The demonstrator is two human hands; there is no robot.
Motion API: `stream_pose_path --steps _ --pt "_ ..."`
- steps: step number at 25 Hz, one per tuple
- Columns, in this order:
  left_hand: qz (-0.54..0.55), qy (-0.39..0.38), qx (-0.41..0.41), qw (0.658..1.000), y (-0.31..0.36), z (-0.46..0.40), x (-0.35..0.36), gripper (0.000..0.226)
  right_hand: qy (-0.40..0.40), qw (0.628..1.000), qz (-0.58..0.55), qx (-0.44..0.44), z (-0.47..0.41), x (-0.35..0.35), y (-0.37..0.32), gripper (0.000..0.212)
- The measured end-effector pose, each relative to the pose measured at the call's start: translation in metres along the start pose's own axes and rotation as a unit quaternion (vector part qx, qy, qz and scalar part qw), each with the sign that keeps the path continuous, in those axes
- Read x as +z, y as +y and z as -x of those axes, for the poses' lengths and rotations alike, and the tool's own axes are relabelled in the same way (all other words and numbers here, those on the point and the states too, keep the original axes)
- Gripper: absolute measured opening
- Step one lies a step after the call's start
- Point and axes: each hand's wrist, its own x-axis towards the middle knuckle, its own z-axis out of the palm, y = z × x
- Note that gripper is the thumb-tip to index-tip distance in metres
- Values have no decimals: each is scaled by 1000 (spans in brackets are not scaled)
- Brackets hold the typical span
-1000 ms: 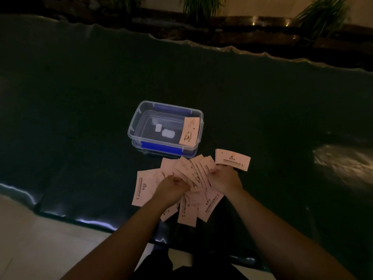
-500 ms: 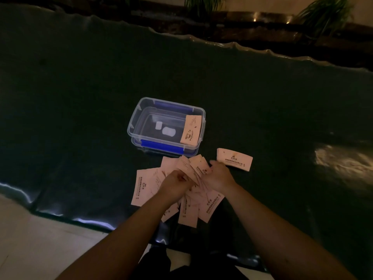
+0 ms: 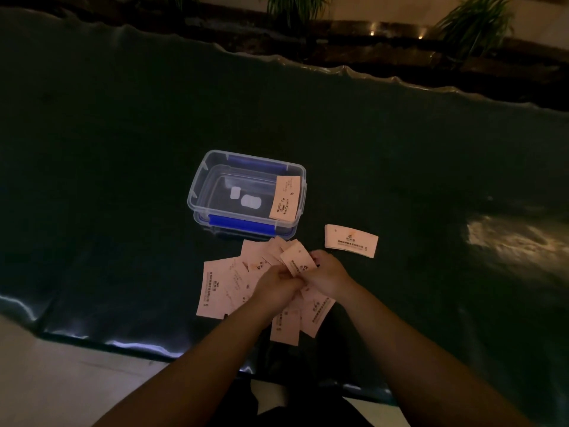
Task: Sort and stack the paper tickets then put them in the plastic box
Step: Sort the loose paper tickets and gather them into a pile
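A clear plastic box (image 3: pixel 197 192) with blue latches stands open on the dark mat, one pale ticket (image 3: pixel 285 197) leaning inside against its right wall. Just in front of it lies a loose spread of several pale paper tickets (image 3: pixel 220 285). My left hand (image 3: pixel 277 286) and my right hand (image 3: pixel 328 274) meet over that spread, both pinching a bunch of tickets (image 3: pixel 297 260) that sticks up between them. A small neat stack of tickets (image 3: pixel 351 241) lies apart on the mat, to the right of my hands.
The dark green mat (image 3: pixel 107 149) covers the surface, its near edge close to my body and a pale floor (image 3: pixel 61 380) below it. Potted plants (image 3: pixel 295 7) and a dark ledge run along the far side.
My hands have drawn together and the fanned tickets between them have been gathered into a tighter bunch. The box and the separate stack have not moved.
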Motion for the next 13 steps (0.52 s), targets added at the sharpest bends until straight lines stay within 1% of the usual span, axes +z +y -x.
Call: stream_pose_path --steps 2,4,6,8,10,13 --pt "-12 -5 4 1000 2 1 4 17 -20 1000 5 13 2 1 1 52" --pt "-18 -13 12 1000 2 2 9 19 -27 999 -15 14 4 2 7 44" --pt "-25 -28 19 999 2 4 14 37 -16 998 -52 11 7 4 16 35" --pt "-37 -36 21 998 3 7 19 47 5 997 -71 13 10 3 24 22" --pt "-35 -49 21 998 2 8 22 51 34 995 -87 19 10 3 30 21" --pt "-50 -86 12 995 2 5 25 52 56 989 -127 44 10 3 38 32"
